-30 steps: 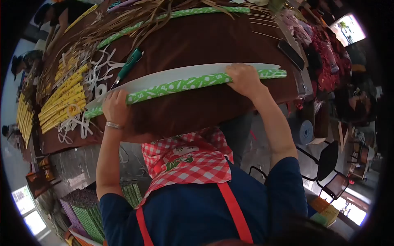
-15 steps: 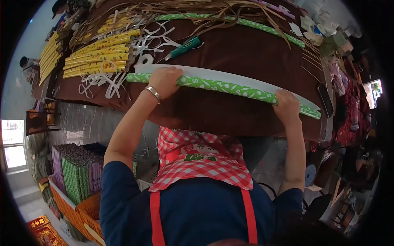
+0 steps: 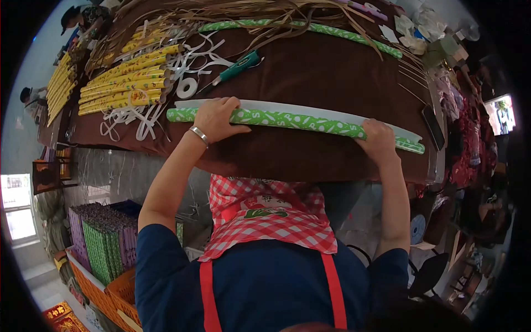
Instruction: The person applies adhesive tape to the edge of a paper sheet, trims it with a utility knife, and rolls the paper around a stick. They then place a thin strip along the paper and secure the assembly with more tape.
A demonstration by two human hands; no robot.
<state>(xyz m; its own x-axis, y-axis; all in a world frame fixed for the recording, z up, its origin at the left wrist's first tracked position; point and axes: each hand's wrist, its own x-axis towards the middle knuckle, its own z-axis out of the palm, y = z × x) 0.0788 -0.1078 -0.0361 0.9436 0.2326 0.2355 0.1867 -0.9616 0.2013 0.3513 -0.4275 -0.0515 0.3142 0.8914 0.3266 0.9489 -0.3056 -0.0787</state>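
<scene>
A long roll of green sheet (image 3: 298, 122) with white letters and shapes lies across the brown-covered table (image 3: 321, 157) in front of me. A white strip (image 3: 301, 109) of the sheet shows along its far side. My left hand (image 3: 217, 120) is closed over the roll near its left end, thumb on the near side. Toward the right end, my right hand (image 3: 379, 141) grips the roll with its fingers bent over the top. Just beyond the left hand are a roll of white tape (image 3: 187, 88) and a teal-handled tool (image 3: 239, 67) with a thin tip.
Yellow patterned rolls (image 3: 121, 83) and tangled white strips (image 3: 146, 122) lie at left. Another green roll (image 3: 332, 30) and brown strips (image 3: 282, 12) are at the back. A phone (image 3: 432, 128) rests near the right edge. Below left, an orange crate (image 3: 97, 288) stands by bundled rolls (image 3: 102, 252).
The green roll looks more tightly wound, with a narrower white strip beyond it. Both hands stay on it; the left thumb now sticks out further. The whole view has shifted slightly.
</scene>
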